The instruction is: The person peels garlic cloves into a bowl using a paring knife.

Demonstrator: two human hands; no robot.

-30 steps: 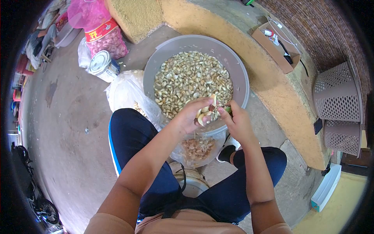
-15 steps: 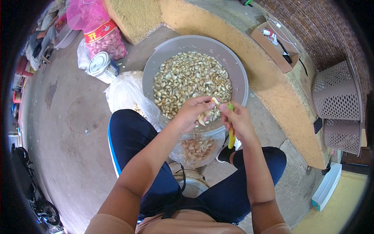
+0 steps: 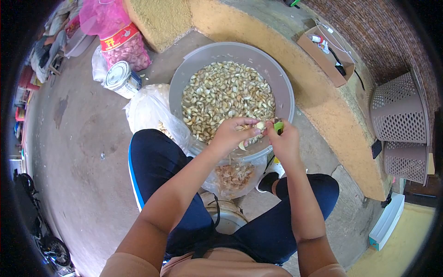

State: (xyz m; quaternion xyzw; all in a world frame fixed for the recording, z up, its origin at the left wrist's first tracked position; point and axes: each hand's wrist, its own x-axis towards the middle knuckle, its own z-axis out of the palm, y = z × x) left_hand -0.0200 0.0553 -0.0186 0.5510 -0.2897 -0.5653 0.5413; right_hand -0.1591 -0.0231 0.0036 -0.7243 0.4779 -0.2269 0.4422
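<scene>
My left hand (image 3: 233, 135) is closed around garlic cloves over the near side of a large tub (image 3: 284, 87). Between its fingertips is one pale garlic clove (image 3: 260, 125), and another clove (image 3: 242, 146) shows below the palm. My right hand (image 3: 284, 141) meets it from the right, fingers wrapped round a small knife (image 3: 278, 126) with a green and yellow handle. The blade is too small to make out. Many garlic cloves (image 3: 226, 90) fill the bottom of the tub. Under the tub's near rim, a clear plastic bag (image 3: 235, 177) holds papery garlic skins.
Left of the tub are a white plastic bag (image 3: 150, 108), a metal can (image 3: 122, 79) and a pink net sack (image 3: 125, 51) of garlic. A raised yellow ledge (image 3: 318, 97) curves behind, with a cardboard box (image 3: 325, 57) on it. Perforated baskets (image 3: 399, 113) stand right.
My right hand has turned the knife, so its handle now points more toward me and looks shorter. The clove at my left fingertips has moved slightly right and down.
</scene>
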